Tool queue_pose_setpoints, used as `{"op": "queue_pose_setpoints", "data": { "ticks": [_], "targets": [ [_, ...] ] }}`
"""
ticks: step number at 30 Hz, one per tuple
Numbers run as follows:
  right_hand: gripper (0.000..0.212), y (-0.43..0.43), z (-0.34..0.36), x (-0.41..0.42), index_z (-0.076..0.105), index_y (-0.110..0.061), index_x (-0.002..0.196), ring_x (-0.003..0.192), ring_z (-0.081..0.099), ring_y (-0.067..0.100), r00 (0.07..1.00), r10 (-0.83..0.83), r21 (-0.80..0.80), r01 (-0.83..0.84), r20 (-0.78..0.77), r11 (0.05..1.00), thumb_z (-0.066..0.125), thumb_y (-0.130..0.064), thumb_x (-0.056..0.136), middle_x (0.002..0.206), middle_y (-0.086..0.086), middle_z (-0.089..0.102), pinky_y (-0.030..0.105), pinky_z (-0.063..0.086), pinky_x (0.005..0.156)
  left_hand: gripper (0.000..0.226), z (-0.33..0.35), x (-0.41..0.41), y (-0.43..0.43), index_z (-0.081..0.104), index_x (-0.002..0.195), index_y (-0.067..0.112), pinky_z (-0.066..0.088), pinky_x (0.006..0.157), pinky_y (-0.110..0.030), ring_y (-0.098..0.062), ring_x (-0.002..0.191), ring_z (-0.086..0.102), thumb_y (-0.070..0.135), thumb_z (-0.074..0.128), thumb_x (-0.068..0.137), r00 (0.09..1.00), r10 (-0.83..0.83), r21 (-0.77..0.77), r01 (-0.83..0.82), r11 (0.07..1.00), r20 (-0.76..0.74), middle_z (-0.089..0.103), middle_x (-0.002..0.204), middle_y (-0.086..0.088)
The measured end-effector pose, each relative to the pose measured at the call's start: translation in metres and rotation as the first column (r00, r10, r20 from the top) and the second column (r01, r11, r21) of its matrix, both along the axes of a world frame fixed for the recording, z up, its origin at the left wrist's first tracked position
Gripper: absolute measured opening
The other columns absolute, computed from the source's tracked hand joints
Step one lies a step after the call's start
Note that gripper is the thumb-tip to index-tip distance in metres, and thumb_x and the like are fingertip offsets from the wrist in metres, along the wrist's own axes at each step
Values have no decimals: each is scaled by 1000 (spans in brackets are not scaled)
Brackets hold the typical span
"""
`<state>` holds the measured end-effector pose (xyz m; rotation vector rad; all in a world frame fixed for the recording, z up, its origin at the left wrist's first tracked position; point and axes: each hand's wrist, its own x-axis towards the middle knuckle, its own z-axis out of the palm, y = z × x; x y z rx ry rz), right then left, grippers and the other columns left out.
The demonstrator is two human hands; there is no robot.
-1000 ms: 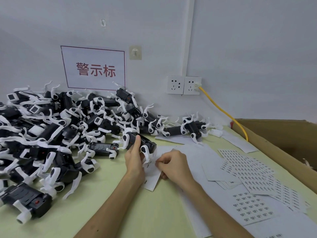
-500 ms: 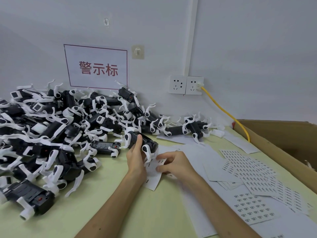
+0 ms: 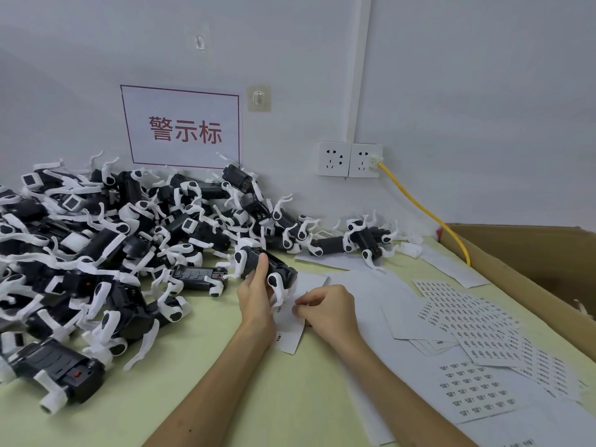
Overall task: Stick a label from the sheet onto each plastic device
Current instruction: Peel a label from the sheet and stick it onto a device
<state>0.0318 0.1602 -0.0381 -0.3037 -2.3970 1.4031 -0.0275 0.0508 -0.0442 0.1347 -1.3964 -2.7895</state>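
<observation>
My left hand [image 3: 256, 295] grips a black plastic device with white legs [image 3: 274, 269], held just above the pale green table. Its thumb lies across the device's body. Right beside it, my right hand [image 3: 325, 309] has its fingertips curled and pinches at a small label on a white label sheet [image 3: 290, 337] that lies under both hands. Whether the label is off the sheet is too small to tell. A big pile of the same black and white devices [image 3: 106, 240] covers the table's left side.
Several label sheets [image 3: 471, 324] and blank backing papers [image 3: 364, 285] are spread over the right of the table. A cardboard box [image 3: 529, 262] stands at the far right. A yellow cable [image 3: 422, 208] runs from the wall socket [image 3: 350, 159] down toward the box.
My right hand has drawn its fingers together at the sheet's edge beside the device. The left hand and the device have stayed almost where they were. The camera view shifted slightly.
</observation>
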Motion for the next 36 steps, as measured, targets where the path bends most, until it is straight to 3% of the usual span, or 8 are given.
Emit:
{"op": "queue_pose_setpoints", "data": {
  "ticks": [4,8,11,15,23,29,32,36],
  "targets": [
    [8,0,-4,-4,81,-16,78,61,62,-8,998,-41,-1,41,-40,999,76,-10,76,65,-15,69,5,45,59,27,0,0,0,80,67,33,48,89,-44,-28,92,69,46,74,89,1000,-17,-14,17,1000,-10,76,83,1],
    [6,4,-4,-6,81,-15,82,66,63,-4,999,-16,33,18,-39,999,77,-12,79,71,-11,71,9,48,63,26,0,0,0,78,77,23,49,82,-41,-28,91,69,45,75,89,1000,-26,-13,26,1000,11,76,86,-2],
    [6,8,-3,-5,81,-16,83,57,61,0,999,27,2,-27,-20,1000,79,-11,80,67,-12,70,25,58,72,26,0,-1,1,74,86,21,49,76,-38,-27,89,68,46,75,88,1000,-9,-7,9,1000,18,75,86,-2],
    [7,8,-4,-8,80,-14,81,57,63,7,999,-14,-4,14,-36,1000,74,-12,83,57,-13,66,33,60,74,26,0,0,0,76,73,23,49,78,-40,-28,87,67,45,76,88,1000,-13,-25,13,1000,10,73,82,-2],
    [17,9,-5,-8,74,-18,73,43,59,11,999,-15,-38,14,-35,999,70,-10,88,55,-4,65,32,60,59,26,2,2,0,74,92,20,49,77,-38,-27,90,67,46,74,90,1000,-30,-13,30,999,7,75,81,2],
    [14,13,1,-5,74,-28,75,43,61,9,996,83,-33,-82,22,996,81,-16,74,53,-8,60,16,47,48,21,7,7,-1,78,88,24,49,82,-39,-27,90,69,44,72,92,1000,-27,-16,27,1000,7,75,88,-2],
    [18,12,0,-6,71,-25,69,42,60,11,999,47,5,-47,20,999,78,-10,75,52,-4,62,20,51,52,25,7,8,0,79,71,42,53,82,-36,-21,86,70,42,70,94,1000,-29,-31,29,999,-12,76,78,8],
    [16,12,-3,-8,71,-18,69,45,59,16,999,-37,-65,35,-23,997,72,-9,82,57,4,66,25,50,50,18,8,9,-1,75,89,26,52,89,-40,-24,92,70,44,72,92,1000,-27,-22,27,999,5,75,87,2]
  ]
}}
